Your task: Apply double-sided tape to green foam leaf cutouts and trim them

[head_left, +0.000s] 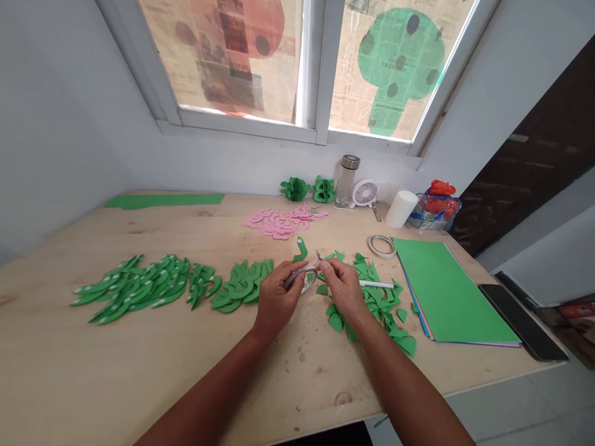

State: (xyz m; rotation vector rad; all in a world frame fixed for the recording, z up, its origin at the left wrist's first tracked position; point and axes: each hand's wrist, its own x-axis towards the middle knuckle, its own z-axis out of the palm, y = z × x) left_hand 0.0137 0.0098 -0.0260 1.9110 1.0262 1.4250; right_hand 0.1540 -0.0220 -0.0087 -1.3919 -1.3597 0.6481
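My left hand (282, 291) is closed around a roll of white tape (308, 284), and a strip runs from it toward the other hand. My right hand (341, 286) is closed beside it, on what look like small scissors (318, 254); only their metal tips show past the fingers. Just beyond the hands lies a bent green paper piece (301, 249) with a white patch at its top. Green curved cutouts (244, 285) are heaped left of my left hand. Green scraps (381, 303) spread around and beyond my right hand, with a white pen-like stick (376, 284) among them.
Green pieces with white tabs (144, 285) lie at the left, pink cutouts (283, 222) farther back. A second tape roll (382, 246), coloured sheets (455, 291) and a dark phone-like slab (520, 319) are right. Along the wall stand a glass bottle (346, 183) and small fan (365, 192).
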